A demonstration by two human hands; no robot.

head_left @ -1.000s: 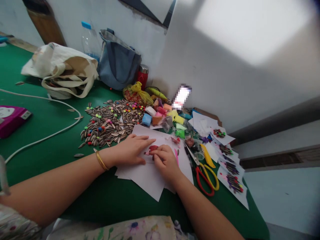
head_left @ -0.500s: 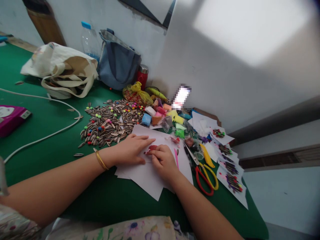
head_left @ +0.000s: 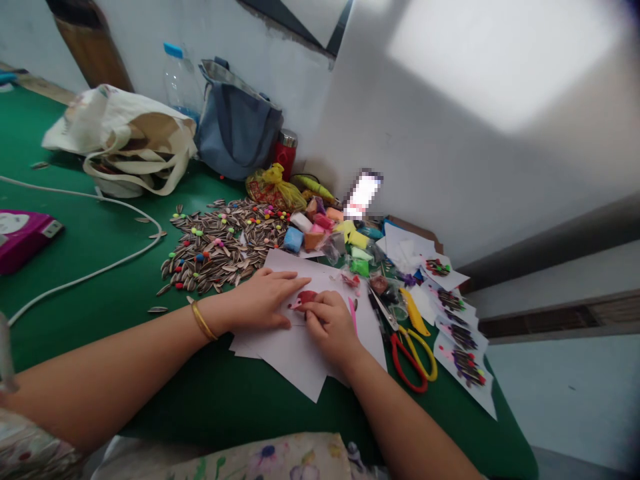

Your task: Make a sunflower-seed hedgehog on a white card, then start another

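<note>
My left hand [head_left: 264, 299] lies flat on white paper [head_left: 300, 363], fingers spread, with a gold bangle [head_left: 202, 321] at the wrist. Just beyond its fingertips, a small dark-red clay shape [head_left: 306, 298] with a pale pink pointed end is stuck to the sheet. The curled fingers of my right hand [head_left: 334, 328] are pressed together at the lower edge of this clay; their tips are partly hidden. A pink strip [head_left: 353, 317] and a single sunflower seed [head_left: 356, 303] lie right of that hand.
Striped sunflower seeds [head_left: 225, 247] mixed with coloured beads are heaped behind my left hand. Wrapped clay blocks [head_left: 294, 239] lie at the back. Scissors [head_left: 411, 360] and a yellow cutter [head_left: 415, 312] are to the right, near seed-covered paper pieces [head_left: 467, 367]. Bags [head_left: 240, 127] stand against the wall.
My right fingers have shifted slightly down and right on the clay, so more of the red shape and its pink end shows. My left hand stays in place.
</note>
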